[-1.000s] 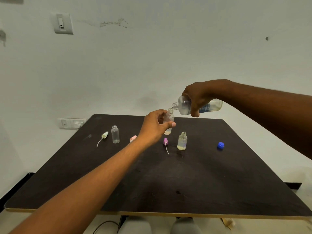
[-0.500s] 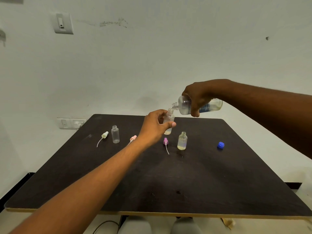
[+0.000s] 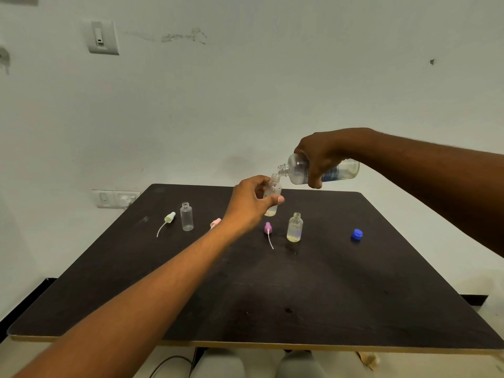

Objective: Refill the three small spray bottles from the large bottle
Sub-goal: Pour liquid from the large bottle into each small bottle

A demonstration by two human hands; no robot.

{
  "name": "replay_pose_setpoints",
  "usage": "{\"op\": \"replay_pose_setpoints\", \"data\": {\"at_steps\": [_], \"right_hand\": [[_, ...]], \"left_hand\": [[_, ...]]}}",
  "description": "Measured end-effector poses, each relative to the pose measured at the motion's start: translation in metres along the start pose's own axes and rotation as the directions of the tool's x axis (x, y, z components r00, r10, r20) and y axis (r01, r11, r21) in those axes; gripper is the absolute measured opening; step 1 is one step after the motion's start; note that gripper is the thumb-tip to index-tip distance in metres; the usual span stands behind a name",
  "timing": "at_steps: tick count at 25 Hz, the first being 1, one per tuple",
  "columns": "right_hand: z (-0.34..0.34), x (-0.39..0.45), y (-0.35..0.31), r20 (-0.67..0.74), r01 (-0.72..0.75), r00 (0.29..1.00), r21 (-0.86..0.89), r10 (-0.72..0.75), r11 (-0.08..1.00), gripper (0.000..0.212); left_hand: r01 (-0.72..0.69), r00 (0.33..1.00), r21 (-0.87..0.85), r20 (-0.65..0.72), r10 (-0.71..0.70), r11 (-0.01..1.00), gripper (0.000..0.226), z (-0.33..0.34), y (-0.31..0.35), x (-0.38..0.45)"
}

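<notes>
1. The right hand grips the large bottle around its middle, tipped almost flat in the air above the far side of the table, its open neck just above the mouth of a small bottle.
2. The left hand pinches that held small bottle between thumb and fingers, raised off the table.
3. The bottles look like clear, thin plastic: probably light, smooth and easy to squeeze, so a firm hold at mid-body suits them best.
4. The narrow mouth likely calls for a slow pour, or liquid spills.
5. Count: three small bottles, namely the held one, an empty one at left, and a part-filled one at right.
6. Three spray tops lie loose: a pale green top, a pink top and a purple top.
7. One blue cap lies apart at right.
</notes>
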State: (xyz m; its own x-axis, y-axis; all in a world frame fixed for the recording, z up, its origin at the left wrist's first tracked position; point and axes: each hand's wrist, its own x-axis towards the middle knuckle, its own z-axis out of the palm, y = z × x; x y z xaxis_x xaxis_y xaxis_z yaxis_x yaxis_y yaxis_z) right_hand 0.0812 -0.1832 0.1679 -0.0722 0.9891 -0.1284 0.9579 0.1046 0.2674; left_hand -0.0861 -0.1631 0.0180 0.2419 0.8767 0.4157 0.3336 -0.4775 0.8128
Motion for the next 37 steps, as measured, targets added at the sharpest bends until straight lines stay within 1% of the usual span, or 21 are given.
{"op": "replay_pose_setpoints", "data": {"at_steps": [4,7,10,12,14,16,18,20,22,23,26,29,32,37], "right_hand": [[0.004,0.002,0.001,-0.004,0.0,1.0,0.031,0.0,1.0,0.039],[0.009,0.005,0.003,-0.007,0.001,1.0,0.107,0.0,0.994,0.039],[0.02,0.01,0.005,-0.023,0.023,1.0,0.262,-0.018,0.965,0.042],[0.031,0.013,0.007,-0.058,0.043,0.998,0.403,-0.022,0.914,0.04],[0.044,0.018,0.008,-0.108,0.071,0.994,0.537,-0.015,0.841,0.04],[0.057,0.023,0.011,-0.161,0.099,0.987,0.678,0.016,0.728,0.046],[0.067,0.028,0.014,-0.201,0.13,0.978,0.81,0.063,0.572,0.049],[0.073,0.032,0.015,-0.239,0.174,0.963,0.905,0.126,0.388,0.045],[0.079,0.035,0.013,-0.261,0.223,0.947,0.954,0.187,0.201,0.045],[0.081,0.038,0.012,-0.264,0.242,0.941,0.962,0.212,0.125,0.047],[0.087,0.045,0.011,-0.262,0.282,0.93,0.958,0.256,-0.043,0.05],[0.093,0.054,0.01,-0.271,0.318,0.918,0.939,0.289,-0.13,0.049],[0.103,0.066,0.006,-0.265,0.32,0.911,0.938,0.316,-0.136,0.046],[0.122,0.085,0.004,-0.252,0.318,0.903,0.936,0.347,-0.149,0.055]], "left_hand": [[-0.008,1.0,0.0,0.005,0.008,1.0,0.049,0.0,-0.001,0.0],[-0.013,1.0,-0.013,-0.002,0.013,1.0,0.045,0.0,-0.004,0.0],[-0.033,0.999,-0.02,-0.014,0.033,0.999,0.043,-0.004,-0.007,0.003],[-0.039,0.999,-0.022,-0.031,0.038,0.999,0.042,-0.006,-0.007,0.006],[-0.051,0.998,-0.014,-0.046,0.051,0.999,0.042,-0.008,-0.006,0.009],[-0.067,0.996,-0.009,-0.056,0.067,0.998,0.043,-0.01,-0.005,0.013],[-0.058,0.996,-0.011,-0.064,0.058,0.998,0.042,-0.013,-0.007,0.016],[-0.034,0.997,-0.021,-0.066,0.033,0.999,0.041,-0.015,-0.013,0.02],[-0.003,0.998,-0.026,-0.068,0.002,1.0,0.04,-0.015,-0.022,0.022],[0.013,0.997,-0.027,-0.07,-0.015,1.0,0.039,-0.014,-0.028,0.022],[0.066,0.995,-0.011,-0.08,-0.066,0.998,0.037,-0.011,-0.048,0.024],[0.108,0.99,0.031,-0.093,-0.105,0.994,0.039,-0.009,-0.068,0.025],[0.154,0.985,0.06,-0.081,-0.149,0.986,0.041,-0.005,-0.087,0.024],[0.191,0.981,0.092,-0.053,-0.187,0.977,0.037,0.003,-0.116,0.019]]}}
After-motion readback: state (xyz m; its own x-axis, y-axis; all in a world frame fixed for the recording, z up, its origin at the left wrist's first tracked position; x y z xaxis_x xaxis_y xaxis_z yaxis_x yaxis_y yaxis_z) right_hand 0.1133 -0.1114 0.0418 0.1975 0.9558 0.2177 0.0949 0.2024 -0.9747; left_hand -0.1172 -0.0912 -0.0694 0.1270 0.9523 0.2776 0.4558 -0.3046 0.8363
